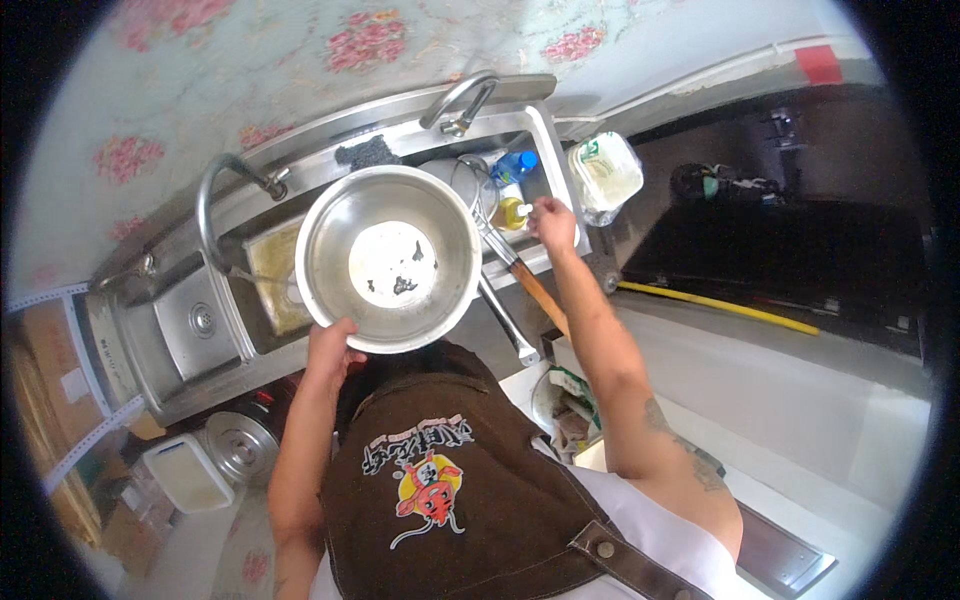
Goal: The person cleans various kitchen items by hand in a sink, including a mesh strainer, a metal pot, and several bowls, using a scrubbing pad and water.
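Observation:
My left hand (331, 352) grips the near rim of a round stainless steel basin (322, 247), thumb over the edge. Dark scraps (405, 285) lie on the basin's bright bottom. The basin is over the middle of a stainless steel sink unit (180, 401). My right hand (553, 223) is at the right end of the sink, fingers curled, by the white top of a small bottle of yellow liquid (514, 214); whether it grips the top is unclear. Behind that bottle is a blue bottle with a blue cap (513, 166).
A wire whisk and wooden-handled utensil (540, 292) and a metal-handled one (508, 319) jut toward me. Two curved faucets (214, 202) (469, 90) rise at the back. A dark scouring pad (367, 152) lies on the ledge. A plastic-wrapped tub (606, 174) stands right.

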Available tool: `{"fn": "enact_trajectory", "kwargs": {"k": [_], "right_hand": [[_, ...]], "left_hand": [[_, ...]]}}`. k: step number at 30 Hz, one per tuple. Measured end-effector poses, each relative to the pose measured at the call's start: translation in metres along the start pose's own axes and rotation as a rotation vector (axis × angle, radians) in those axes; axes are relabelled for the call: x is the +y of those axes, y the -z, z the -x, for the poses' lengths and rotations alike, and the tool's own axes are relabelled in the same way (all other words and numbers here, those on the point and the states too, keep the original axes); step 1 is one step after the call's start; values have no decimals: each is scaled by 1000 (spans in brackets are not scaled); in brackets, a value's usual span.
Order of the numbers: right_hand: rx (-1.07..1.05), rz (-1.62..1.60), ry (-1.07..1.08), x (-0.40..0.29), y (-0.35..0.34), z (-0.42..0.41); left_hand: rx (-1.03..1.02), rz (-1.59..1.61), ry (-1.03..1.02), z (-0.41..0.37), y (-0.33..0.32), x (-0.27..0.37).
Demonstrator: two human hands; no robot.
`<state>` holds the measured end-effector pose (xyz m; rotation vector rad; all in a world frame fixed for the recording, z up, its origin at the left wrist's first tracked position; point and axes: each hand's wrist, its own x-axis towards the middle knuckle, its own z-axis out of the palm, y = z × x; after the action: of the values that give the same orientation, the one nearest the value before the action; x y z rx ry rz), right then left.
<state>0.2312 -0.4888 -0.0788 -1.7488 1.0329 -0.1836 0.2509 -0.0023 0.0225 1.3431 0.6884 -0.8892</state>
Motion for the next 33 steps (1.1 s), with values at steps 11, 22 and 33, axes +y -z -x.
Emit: {"fn": "enact_trajectory", "kwargs": {"k": [11, 22, 33], "right_hand": [[3, 790, 308, -35, -44, -111], [141, 318, 638, -203, 81, -20], [142, -715, 959, -263, 114, 117]], "left_hand": [[236, -29, -41, 40, -50, 14], [339, 193, 41, 19, 6, -49], [120, 169, 7, -3, 39, -53]]}}
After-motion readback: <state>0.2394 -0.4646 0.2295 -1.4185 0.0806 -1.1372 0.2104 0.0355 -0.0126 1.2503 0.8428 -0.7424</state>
